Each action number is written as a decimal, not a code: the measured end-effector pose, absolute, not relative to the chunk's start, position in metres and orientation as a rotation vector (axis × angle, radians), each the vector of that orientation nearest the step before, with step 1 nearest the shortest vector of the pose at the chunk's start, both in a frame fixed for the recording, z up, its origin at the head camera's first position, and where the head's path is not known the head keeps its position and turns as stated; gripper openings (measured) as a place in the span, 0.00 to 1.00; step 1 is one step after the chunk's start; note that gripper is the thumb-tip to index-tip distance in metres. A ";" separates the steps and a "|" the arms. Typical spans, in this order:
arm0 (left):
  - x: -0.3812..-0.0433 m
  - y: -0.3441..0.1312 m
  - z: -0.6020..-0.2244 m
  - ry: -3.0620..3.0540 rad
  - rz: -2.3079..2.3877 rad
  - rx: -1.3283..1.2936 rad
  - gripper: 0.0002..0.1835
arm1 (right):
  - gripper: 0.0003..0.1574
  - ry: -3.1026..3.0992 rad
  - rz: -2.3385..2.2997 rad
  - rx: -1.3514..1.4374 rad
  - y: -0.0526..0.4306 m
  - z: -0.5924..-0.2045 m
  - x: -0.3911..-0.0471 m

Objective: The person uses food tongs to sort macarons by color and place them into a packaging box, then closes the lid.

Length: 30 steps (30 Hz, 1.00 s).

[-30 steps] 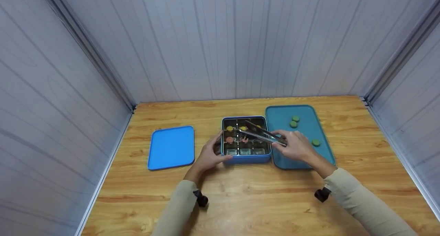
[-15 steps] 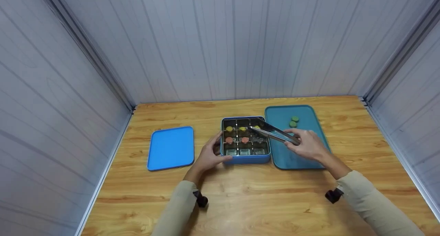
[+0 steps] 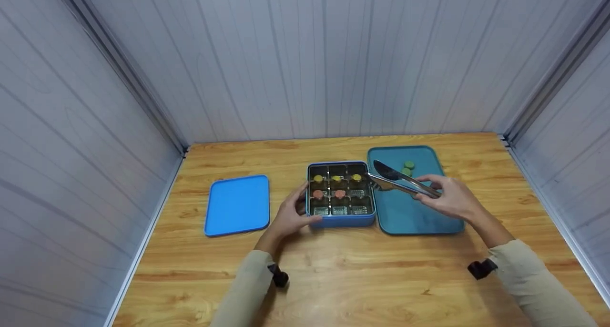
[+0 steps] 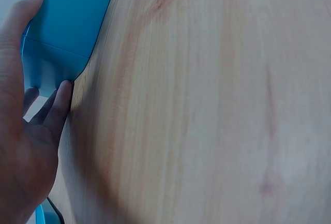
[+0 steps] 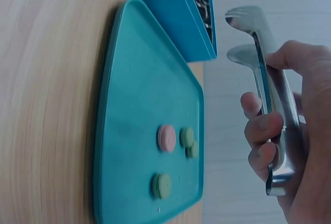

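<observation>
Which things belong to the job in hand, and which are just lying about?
Apparently in use:
tongs, in the right hand
blue box, touched by the left hand
teal tray
macarons, in box and on tray

Lying about, probably:
blue square panel, untouched; perhaps a lid

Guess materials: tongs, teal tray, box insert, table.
Tongs: polished metal, likely stainless steel; bright reflections.
Teal tray: probably molded plastic, satin; even color, smooth rounded rim.
Box insert: probably thin glossy plastic; sharp highlights along dividers.
Table: wood-grain top, semi-gloss with soft glare; real wood or laminate, can't tell.
</observation>
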<state>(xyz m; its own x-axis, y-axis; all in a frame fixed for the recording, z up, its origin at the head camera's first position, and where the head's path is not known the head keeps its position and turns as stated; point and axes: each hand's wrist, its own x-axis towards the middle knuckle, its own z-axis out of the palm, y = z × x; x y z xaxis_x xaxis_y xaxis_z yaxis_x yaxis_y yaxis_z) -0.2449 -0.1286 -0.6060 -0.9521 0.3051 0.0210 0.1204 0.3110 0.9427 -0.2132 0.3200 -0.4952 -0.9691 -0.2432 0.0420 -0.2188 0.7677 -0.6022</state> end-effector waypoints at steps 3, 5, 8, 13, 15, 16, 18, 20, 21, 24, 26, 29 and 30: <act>-0.244 -0.129 -0.606 2.409 1.705 0.392 0.61 | 0.30 2.927 -0.971 -0.382 0.329 -0.495 -0.212; -0.243 -0.129 -0.605 2.394 1.715 0.399 0.61 | 0.30 2.937 -0.958 -0.385 0.335 -0.495 -0.211; -0.243 -0.129 -0.604 2.354 1.737 0.402 0.62 | 0.29 2.941 -0.943 -0.384 0.346 -0.495 -0.210; -0.243 -0.128 -0.604 2.361 1.725 0.380 0.62 | 0.28 2.953 -0.893 -0.393 0.365 -0.495 -0.209; -0.243 -0.129 -0.604 2.385 1.707 0.373 0.62 | 0.28 2.959 -0.872 -0.387 0.372 -0.495 -0.209; -0.243 -0.129 -0.604 2.393 1.703 0.372 0.62 | 0.28 2.957 -0.866 -0.377 0.376 -0.495 -0.210; -0.244 -0.128 -0.604 2.403 1.694 0.370 0.61 | 0.28 2.954 -0.858 -0.356 0.382 -0.496 -0.210; -0.244 -0.128 -0.604 2.401 1.694 0.373 0.61 | 0.28 2.949 -0.848 -0.337 0.388 -0.496 -0.210; -0.244 -0.128 -0.604 2.395 1.699 0.375 0.61 | 0.29 2.946 -0.843 -0.327 0.391 -0.496 -0.210; -0.245 -0.128 -0.605 2.389 1.707 0.373 0.61 | 0.29 2.936 -0.825 -0.309 0.397 -0.497 -0.211; -0.245 -0.128 -0.605 2.391 1.706 0.364 0.61 | 0.29 2.932 -0.809 -0.309 0.399 -0.498 -0.212; -0.244 -0.128 -0.604 2.392 1.703 0.358 0.61 | 0.29 2.926 -0.786 -0.320 0.402 -0.500 -0.212; -0.244 -0.128 -0.603 2.389 1.706 0.358 0.61 | 0.29 2.926 -0.778 -0.326 0.403 -0.501 -0.212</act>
<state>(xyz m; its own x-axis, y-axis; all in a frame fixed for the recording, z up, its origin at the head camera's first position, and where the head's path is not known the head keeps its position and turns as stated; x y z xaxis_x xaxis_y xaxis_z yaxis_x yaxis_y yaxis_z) -0.2441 -0.1281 -0.6035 -0.9539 0.2999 -0.0098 0.0880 0.3110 0.9463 -0.2124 0.4030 -0.5014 -0.9725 -0.2298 -0.0384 -0.1804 0.8469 -0.5001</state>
